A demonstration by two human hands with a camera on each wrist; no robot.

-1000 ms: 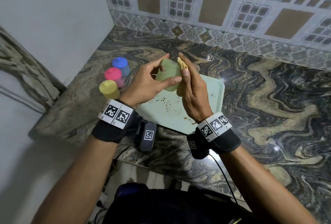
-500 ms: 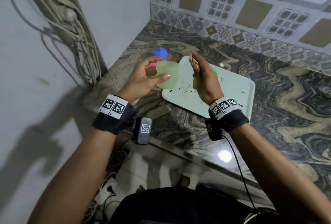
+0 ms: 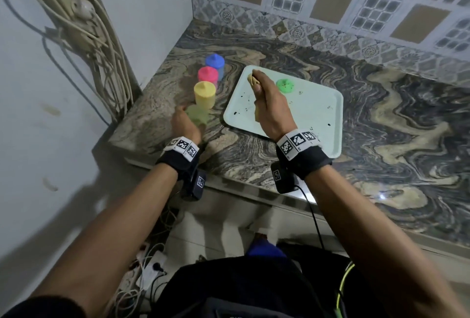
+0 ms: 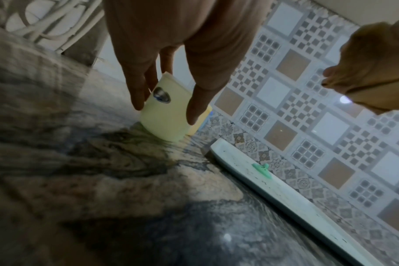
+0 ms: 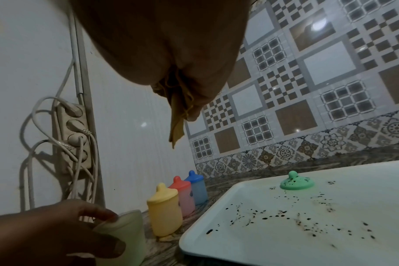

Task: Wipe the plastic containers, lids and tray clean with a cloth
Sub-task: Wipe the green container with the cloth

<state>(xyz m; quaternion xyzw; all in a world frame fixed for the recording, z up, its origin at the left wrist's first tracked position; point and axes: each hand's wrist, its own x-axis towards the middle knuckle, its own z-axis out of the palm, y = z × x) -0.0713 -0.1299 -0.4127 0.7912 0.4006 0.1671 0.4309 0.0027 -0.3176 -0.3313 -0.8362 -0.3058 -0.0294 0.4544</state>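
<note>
Two full grips: left hand (image 4: pixel 171 54) round pale green container (image 4: pixel 166 111), its sticker wrist-view only; right hand (image 3: pixel 269 106) clutching cloth (image 3: pixel 253 79).

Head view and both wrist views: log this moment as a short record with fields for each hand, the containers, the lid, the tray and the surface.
left hand: holds the lidless pale green container from above, on or just above the counter
right hand: grips a yellow cloth above the tray
lidded containers: yellow, pink, blue, in a row left of the tray
green lid: on the tray, speckled
tray state: dark specks across it
</note>
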